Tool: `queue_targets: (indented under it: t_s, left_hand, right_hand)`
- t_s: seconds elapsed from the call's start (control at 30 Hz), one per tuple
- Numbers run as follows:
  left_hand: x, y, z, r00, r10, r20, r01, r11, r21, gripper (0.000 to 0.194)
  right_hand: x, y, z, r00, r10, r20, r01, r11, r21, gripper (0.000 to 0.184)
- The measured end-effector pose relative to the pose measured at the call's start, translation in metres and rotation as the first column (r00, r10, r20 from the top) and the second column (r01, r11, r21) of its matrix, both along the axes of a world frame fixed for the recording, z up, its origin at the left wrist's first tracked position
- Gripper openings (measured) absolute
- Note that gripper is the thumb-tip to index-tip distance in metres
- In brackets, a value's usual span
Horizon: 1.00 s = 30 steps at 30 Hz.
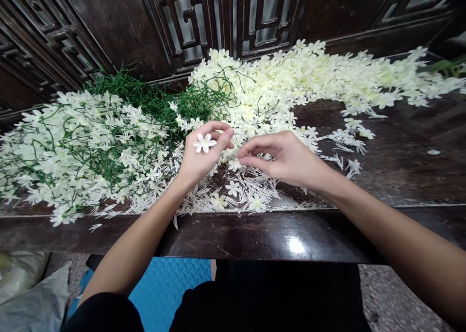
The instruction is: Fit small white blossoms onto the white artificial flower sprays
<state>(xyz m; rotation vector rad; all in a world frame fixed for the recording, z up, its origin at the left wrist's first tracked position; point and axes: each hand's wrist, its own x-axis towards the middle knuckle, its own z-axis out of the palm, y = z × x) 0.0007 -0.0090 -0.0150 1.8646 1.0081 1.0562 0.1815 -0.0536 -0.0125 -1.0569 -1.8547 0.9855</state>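
Note:
My left hand (202, 155) is raised palm up over the dark wooden table (255, 235), its fingers curled round a small white artificial flower (204, 142). My right hand (287, 157) lies just to its right, fingers drawn together in a pinch over the loose white flowers and thin white stamen pieces (240, 186). What the pinch holds is too small to make out. The two hands' fingertips are almost touching.
A heap of finished green stems with white flowers (83, 147) lies at the left. A long pile of loose cream flowers (327, 79) runs across the back to the right. Carved dark wood panels (218, 16) stand behind. A blue mat (167, 283) and white bags (29, 288) lie on the floor below.

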Motion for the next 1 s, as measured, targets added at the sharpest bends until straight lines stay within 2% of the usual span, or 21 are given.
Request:
queue_targets:
  t_s: [0.17,0.33,0.47,0.53,0.67,0.77,1.0]
  left_hand:
    - [0.0016,0.0011,0.0009,0.996,-0.083,-0.019,0.078,0.977,-0.2,0.015]
    - [-0.0022,0.0025,-0.0034,0.981,-0.148,0.127,0.183,0.927,-0.328,0.02]
    - [-0.0028,0.0027,-0.0038,0.967,-0.126,0.22,0.21,0.885,-0.415,0.019]
    - [-0.0012,0.0024,-0.003,0.956,-0.092,0.279,0.212,0.873,-0.439,0.016]
    - [0.0015,0.0029,-0.0036,0.928,-0.035,0.37,0.223,0.849,-0.479,0.012]
    - [0.002,0.0033,-0.0056,0.918,-0.026,0.396,0.236,0.838,-0.491,0.009]
    - [0.0044,0.0026,-0.0075,0.917,-0.035,0.397,0.244,0.837,-0.489,0.004]
  right_hand:
    - [0.0064,0.0043,0.0036,0.981,-0.101,-0.163,0.099,0.995,-0.018,0.006]
    - [0.0094,0.0056,0.0036,0.969,-0.155,-0.194,0.156,0.988,-0.013,0.008]
    - [0.009,0.0054,0.0043,0.961,-0.173,-0.214,0.174,0.985,-0.016,0.015]
    - [0.0084,0.0055,0.0049,0.948,-0.219,-0.23,0.225,0.974,-0.001,0.018]
    - [0.0073,0.0061,0.004,0.939,-0.264,-0.218,0.286,0.955,0.074,0.005]
    - [0.0067,0.0059,0.0024,0.95,-0.238,-0.203,0.261,0.961,0.093,0.006]
    - [0.0032,0.0025,0.0033,0.961,-0.187,-0.203,0.194,0.981,0.015,0.006]
